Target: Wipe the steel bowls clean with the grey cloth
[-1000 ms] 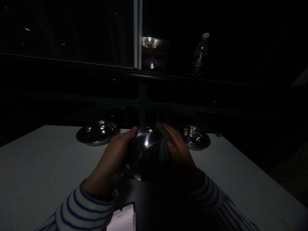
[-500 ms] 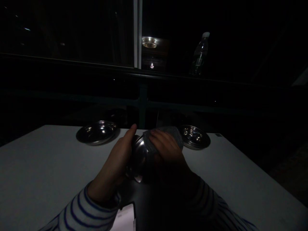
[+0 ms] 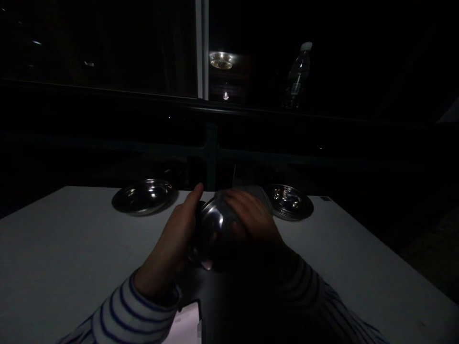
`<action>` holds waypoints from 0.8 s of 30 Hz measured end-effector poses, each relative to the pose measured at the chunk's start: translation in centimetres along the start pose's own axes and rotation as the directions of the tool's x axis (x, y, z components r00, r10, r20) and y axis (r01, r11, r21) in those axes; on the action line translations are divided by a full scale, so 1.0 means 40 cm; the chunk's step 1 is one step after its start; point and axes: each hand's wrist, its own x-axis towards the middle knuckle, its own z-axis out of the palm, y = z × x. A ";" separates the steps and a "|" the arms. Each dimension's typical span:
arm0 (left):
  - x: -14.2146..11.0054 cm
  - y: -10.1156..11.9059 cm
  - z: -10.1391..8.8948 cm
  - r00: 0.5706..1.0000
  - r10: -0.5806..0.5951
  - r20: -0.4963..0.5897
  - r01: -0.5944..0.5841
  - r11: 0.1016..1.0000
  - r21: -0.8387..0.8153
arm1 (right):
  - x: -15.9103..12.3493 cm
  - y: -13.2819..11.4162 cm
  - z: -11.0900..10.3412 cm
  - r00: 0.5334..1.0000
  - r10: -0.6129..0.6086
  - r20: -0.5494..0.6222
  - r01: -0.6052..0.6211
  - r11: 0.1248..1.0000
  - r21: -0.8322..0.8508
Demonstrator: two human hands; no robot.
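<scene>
room sunk in near dark; little can be made out past the table (image 3: 71, 243). its top is white and plain, dimly lit, darkened by shadow at the near middle. near the far edge, on the left, a metal dish (image 3: 143, 197) is set; on the right a stack (image 3: 289, 202) of similar dishes is placed. between these, closer to the camera, a steel bowl (image 3: 215, 222) is held tilted, rounded side showing. its left side is gripped by the left hand (image 3: 175, 229), thumb raised; against its right side a grey cloth (image 3: 263, 197) is pressed under the bent fingers of the right hand (image 3: 258, 224). the hands are parted only by the bowl. whether the table is touched by it cannot be told. a lit phone (image 3: 184, 325) is partly covered by the striped left sleeve (image 3: 129, 310). beyond: a dark ledge (image 3: 215, 109), a pale post (image 3: 202, 48), a glowing lamp (image 3: 221, 60) and a white-capped bottle (image 3: 299, 74) are seen.
</scene>
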 end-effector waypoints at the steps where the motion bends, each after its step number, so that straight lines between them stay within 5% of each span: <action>1: -0.002 0.002 0.000 1.000 -0.006 0.025 0.007 1.000 -0.017 | 0.000 0.014 -0.006 0.999 0.044 -0.009 -0.043 0.997 0.060; 8: -0.018 0.034 -0.002 0.997 -0.055 0.053 0.067 0.965 -0.254 | -0.015 0.056 0.003 0.913 0.399 -0.085 -0.317 0.825 0.469; 15: -0.015 0.050 -0.008 0.998 -0.065 0.011 0.061 0.842 -0.536 | -0.024 0.048 0.022 0.822 0.544 -0.165 -0.347 0.710 0.613; 20: -0.001 0.046 -0.013 1.000 0.007 0.001 -0.004 0.747 -0.664 | -0.043 0.030 0.062 0.856 0.465 -0.227 -0.334 0.832 0.443; 24: 0.004 0.044 -0.014 0.997 0.064 -0.032 -0.066 0.676 -0.734 | -0.061 -0.001 0.107 0.925 0.222 -0.308 -0.200 0.974 0.102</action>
